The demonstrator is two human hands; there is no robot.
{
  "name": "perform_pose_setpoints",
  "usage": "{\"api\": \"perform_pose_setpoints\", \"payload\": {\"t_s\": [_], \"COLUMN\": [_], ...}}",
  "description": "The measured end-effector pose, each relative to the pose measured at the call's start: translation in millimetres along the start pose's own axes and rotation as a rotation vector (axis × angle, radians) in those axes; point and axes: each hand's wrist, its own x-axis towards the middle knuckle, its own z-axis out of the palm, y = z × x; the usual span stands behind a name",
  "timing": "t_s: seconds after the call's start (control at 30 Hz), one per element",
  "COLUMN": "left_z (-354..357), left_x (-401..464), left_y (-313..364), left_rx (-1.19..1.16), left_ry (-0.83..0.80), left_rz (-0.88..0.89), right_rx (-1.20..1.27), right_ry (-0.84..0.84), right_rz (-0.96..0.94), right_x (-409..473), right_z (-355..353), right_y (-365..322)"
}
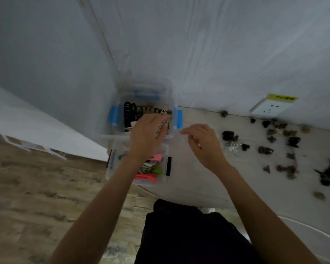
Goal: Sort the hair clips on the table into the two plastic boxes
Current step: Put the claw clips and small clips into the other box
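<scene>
1. dark clothing (189, 235) on the person's lap fills the bottom centre, closest to the camera, with two bare forearms reaching forward from either side of it.
2. left hand (149, 134) reaches over the far plastic box (177, 119), the clear one with blue latches; its fingers curl down at the box's right end, seemingly on a small dark clip, though blur keeps me from telling whether it grips anything.
3. right hand (204, 143) hovers over the table (198, 187) just right of that box, fingers loosely curled; it may pinch something tiny or clear, but the picture does not show it.
4. inside the far box, a row of dark hair clips (139, 111) lies along the back.
5. near plastic box (166, 164), clear with dark side strips, sits just in front of the far box and holds bright clips (147, 177) in pink, coral and green; the left wrist crosses above it.
6. unsorted clips (265, 149), mostly dark and small, are scattered over the right half of the table, well apart from both boxes, with larger black ones (328, 174) near the right edge.
7. a white wall socket (269, 109) with a yellow label sits at the back of the table, against a pale sheet.
8. judging by this layout, sorting is partly done: both boxes hold clips, seemingly split dark from colourful, yet a good many pieces wait on the table.
</scene>
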Motion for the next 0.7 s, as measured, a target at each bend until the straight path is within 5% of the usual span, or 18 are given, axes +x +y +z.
{"api": "perform_pose_setpoints", "payload": {"t_s": [0.13, 0.23, 0.37, 0.47, 0.7], "left_z": [47, 91, 128, 143, 168], "left_x": [0, -3, -9, -15, -20], "left_y": [58, 80, 88, 89, 102], "left_rx": [-0.147, -0.144, 0.138, 0.167, -0.009], "left_ry": [-0.148, -0.399, -0.640, -0.700, -0.627], "left_rz": [0.064, -0.092, -0.380, -0.534, -0.427], "right_rx": [-0.150, -0.211, -0.317, -0.368, -0.036], "right_ry": [0.040, 0.021, -0.047, -0.081, -0.059], "right_rz": [0.188, 0.408, 0.598, 0.731, 0.674], "right_x": [-66, -111, -144, -153, -132], "right_z": [-33, -52, -69, -74, -56], "right_y": [60, 102, 138, 152, 152]}}
